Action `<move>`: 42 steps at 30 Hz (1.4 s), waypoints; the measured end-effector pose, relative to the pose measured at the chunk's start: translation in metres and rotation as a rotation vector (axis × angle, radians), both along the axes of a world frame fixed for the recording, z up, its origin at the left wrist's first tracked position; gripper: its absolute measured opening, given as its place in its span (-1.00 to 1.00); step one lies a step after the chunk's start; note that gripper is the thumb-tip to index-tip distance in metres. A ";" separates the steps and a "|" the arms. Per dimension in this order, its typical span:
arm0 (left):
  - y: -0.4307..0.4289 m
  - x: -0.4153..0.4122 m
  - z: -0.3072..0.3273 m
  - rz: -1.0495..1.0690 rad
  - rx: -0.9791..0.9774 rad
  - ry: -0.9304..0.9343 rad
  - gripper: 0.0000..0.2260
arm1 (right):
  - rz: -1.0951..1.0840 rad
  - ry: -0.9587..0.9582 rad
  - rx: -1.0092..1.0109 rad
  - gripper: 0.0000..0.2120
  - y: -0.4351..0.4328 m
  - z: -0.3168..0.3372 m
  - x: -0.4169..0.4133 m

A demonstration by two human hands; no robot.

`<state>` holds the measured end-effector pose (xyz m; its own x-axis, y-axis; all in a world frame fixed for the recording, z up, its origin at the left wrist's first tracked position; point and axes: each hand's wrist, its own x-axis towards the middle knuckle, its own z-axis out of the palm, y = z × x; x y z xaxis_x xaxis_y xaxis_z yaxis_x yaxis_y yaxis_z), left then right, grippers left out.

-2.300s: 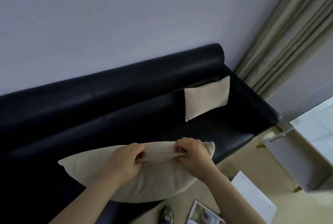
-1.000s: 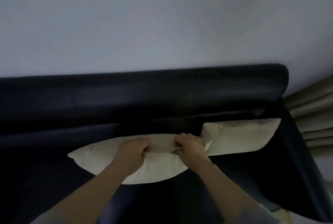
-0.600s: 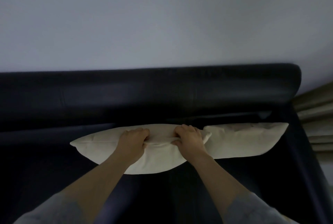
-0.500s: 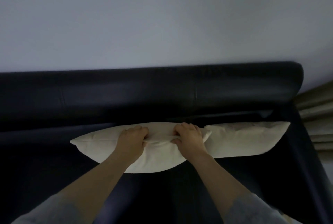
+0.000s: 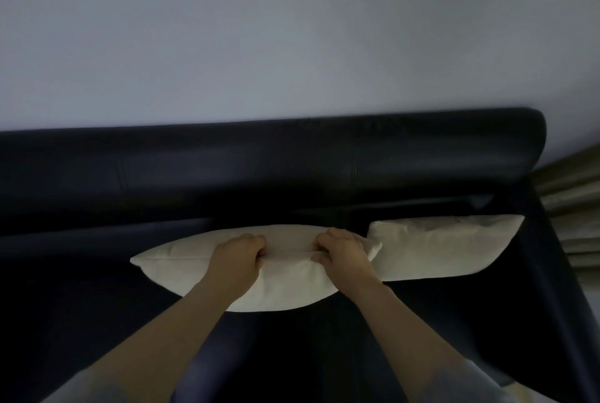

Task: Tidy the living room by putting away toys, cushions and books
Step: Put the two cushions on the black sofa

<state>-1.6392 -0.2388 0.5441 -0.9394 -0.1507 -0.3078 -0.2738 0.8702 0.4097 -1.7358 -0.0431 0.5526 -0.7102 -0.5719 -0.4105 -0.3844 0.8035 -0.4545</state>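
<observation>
I judge the main risk here to be a sloppy set-down. The left hand [image 5: 238,255] and the right hand [image 5: 344,251] each have their fingers curled tight round a bunched fold along the top edge of the plump cream fabric cushion [image 5: 285,285]. It hangs edge-up over the seat of the long black leather sofa [image 5: 227,162], in front of the backrest and a little right of the middle. If I let go before its bottom edge is down, it can flop towards the seat's front edge and slide off the slick leather. The seat is so dark that I cannot tell whether the bottom edge touches it, so timing the release is guesswork. The cushion's right corner meets or overlaps the left corner of the second cream cushion [image 5: 438,250], which leans against the backrest in the sofa's right back corner; a push to the right could knock that one askew or tip it flat. Holding only a pinch of cover also lets the filling sag, so it may settle lopsided. By count I see two cushions, two hands, one sofa, one strip of beige pleated curtain [image 5: 581,182] beyond the sofa's right end, and one plain pale wall [image 5: 292,29]; no toys or books are in view.
</observation>
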 end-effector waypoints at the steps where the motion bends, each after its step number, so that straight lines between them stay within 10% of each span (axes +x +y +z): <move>1: 0.000 -0.002 -0.001 0.030 -0.007 0.031 -0.94 | -0.001 0.068 0.025 -0.84 -0.002 -0.001 0.000; 27: 0.029 0.055 0.062 0.208 0.094 0.178 -0.82 | -0.338 0.209 -0.255 -0.65 0.021 0.057 0.073; 42: -0.005 0.142 0.151 -0.097 0.179 0.344 -0.86 | -0.780 0.428 -0.380 -0.64 0.019 0.139 0.234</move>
